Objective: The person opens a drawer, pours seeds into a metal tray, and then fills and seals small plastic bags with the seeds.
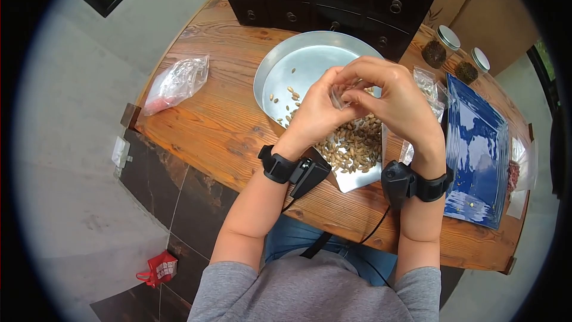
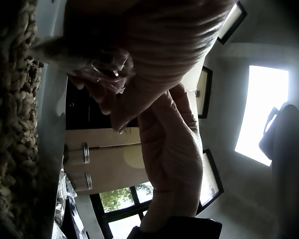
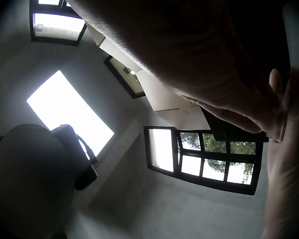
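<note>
Grey T-shirt (image 1: 322, 292) at six o'clock, left hand (image 1: 320, 107) and right hand (image 1: 402, 95) pinch a clear plastic bag (image 1: 337, 98), two o'clock from the nearer left, nine from the right.

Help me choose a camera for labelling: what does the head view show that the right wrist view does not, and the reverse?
Only the head view: the brown seed-like pieces, the blue tray, the lidded jars and the red bag on the floor. The clear plastic both hands pinch is plain there; from the right wrist I can't be sure of it.

Only the right wrist view: the large bright white rectangle.

Both: the left hand and right hand, close together, and dark-framed windows.
</note>
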The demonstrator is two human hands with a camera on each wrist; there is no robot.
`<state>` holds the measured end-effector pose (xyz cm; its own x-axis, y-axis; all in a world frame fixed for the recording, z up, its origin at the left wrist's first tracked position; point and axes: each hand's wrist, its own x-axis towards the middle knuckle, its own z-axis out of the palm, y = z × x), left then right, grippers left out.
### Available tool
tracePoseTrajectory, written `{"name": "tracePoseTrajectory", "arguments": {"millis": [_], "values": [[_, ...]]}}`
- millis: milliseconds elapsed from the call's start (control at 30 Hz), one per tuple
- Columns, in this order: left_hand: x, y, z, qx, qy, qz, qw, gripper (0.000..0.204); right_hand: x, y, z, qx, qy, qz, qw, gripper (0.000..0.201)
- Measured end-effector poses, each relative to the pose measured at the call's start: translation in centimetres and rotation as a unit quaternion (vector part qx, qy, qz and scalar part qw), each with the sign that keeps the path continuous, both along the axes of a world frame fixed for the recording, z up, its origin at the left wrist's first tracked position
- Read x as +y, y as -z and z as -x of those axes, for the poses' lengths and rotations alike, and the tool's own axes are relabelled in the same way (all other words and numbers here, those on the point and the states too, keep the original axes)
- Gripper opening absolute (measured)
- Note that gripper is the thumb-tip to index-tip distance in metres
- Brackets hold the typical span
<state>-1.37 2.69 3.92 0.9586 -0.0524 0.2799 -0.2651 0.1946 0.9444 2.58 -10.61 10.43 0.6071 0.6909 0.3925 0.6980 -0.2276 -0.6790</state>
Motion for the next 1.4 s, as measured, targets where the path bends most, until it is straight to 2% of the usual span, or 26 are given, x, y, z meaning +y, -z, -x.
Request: {"name": "tracePoseTrajectory", "arguments": {"millis": [200, 267, 300, 367, 433, 500, 567, 667, 733, 767, 833, 867, 900, 967, 1000, 1067, 1167, 1300, 1367, 1400], "values": [[0.0, -0.9, 0.3, 0.0, -0.017, -0.028, 0.999, 0.049, 0.0, -0.2, 0.1, 0.024, -0.003, -0.03, 0.999, 0.017], [0.1, -0.4, 0.0, -0.01, -0.027, -0.031, 0.999, 0.048, 0.2, -0.7, 0.4, 0.013, 0.062, -0.069, 0.996, 0.014], [0.1, -0.3, -0.1, -0.019, -0.037, -0.032, 0.999, 0.048, 0.1, -0.9, 0.6, 0.011, 0.062, -0.069, 0.996, 0.014], [0.1, -0.4, 0.0, -0.008, -0.043, -0.002, 0.999, 0.048, 0.1, -1.3, 1.0, -0.022, 0.085, 0.008, 0.996, 0.016], [0.0, -0.5, 0.1, 0.002, -0.049, 0.028, 0.998, 0.047, 0.5, -0.6, 1.3, -0.042, 0.072, 0.005, 0.996, 0.017], [0.0, 0.0, -0.1, -0.02, -0.062, 0.015, 0.998, 0.048, 0.9, 0.1, 1.5, -0.063, 0.071, 0.043, 0.995, 0.016], [0.2, 0.1, -0.3, -0.023, -0.071, -0.007, 0.997, 0.05, 1.0, 0.7, 1.2, -0.073, 0.079, 0.022, 0.994, 0.016], [0.3, -0.1, 0.0, -0.031, -0.083, -0.057, 0.994, 0.051, 0.3, 0.4, 0.7, -0.032, 0.095, 0.041, 0.994, 0.017], [0.1, -0.4, 0.0, -0.07, -0.073, 0.018, 0.995, 0.053, -0.3, -0.1, 0.3, -0.026, 0.13, -0.008, 0.991, 0.013], [0.1, -0.7, 0.0, -0.075, -0.072, 0.019, 0.994, 0.053, -0.4, -0.4, 0.3, -0.032, 0.132, -0.009, 0.991, 0.013], [0.4, -1.1, 0.2, -0.003, -0.02, 0.156, 0.988, 0.056, -0.8, -1.1, 0.4, -0.034, 0.08, -0.083, 0.993, 0.008], [0.5, -1.2, 0.2, 0.012, -0.012, 0.195, 0.981, 0.046, -0.7, -1.5, 0.6, -0.026, 0.075, -0.095, 0.992, 0.006], [0.6, -0.9, 0.1, 0.01, -0.012, 0.197, 0.98, 0.046, -0.9, -1.3, 0.3, -0.028, 0.075, -0.094, 0.992, 0.006], [0.8, -0.6, -0.1, 0.004, -0.058, 0.154, 0.986, 0.031, -0.9, -0.8, -0.3, -0.043, 0.111, -0.032, 0.992, 0.007], [0.9, -0.5, 0.0, 0.004, -0.058, 0.153, 0.987, 0.031, -1.0, -0.8, -0.2, -0.043, 0.11, -0.033, 0.992, 0.007], [0.6, -0.8, 0.2, -0.03, -0.083, 0.128, 0.988, 0.018, -1.2, -1.4, 0.1, -0.018, 0.067, -0.076, 0.995, 0.007], [0.7, -0.6, 0.3, -0.011, -0.097, 0.1, 0.99, 0.013, -1.5, -0.9, -0.5, -0.03, 0.116, -0.031, 0.992, 0.008], [1.0, -0.4, 0.2, -0.011, -0.091, 0.167, 0.982, 0.011, -1.8, -1.1, -0.3, 0.0, 0.084, 0.001, 0.996, 0.008], [0.8, -0.7, 0.4, -0.036, -0.086, 0.093, 0.991, 0.011, -1.7, -0.8, -0.7, 0.036, 0.097, 0.077, 0.992, 0.009], [0.6, -0.7, 0.5, -0.025, -0.093, 0.085, 0.992, 0.012, -1.7, -0.7, -0.9, 0.037, 0.099, 0.076, 0.992, 0.009]]}}
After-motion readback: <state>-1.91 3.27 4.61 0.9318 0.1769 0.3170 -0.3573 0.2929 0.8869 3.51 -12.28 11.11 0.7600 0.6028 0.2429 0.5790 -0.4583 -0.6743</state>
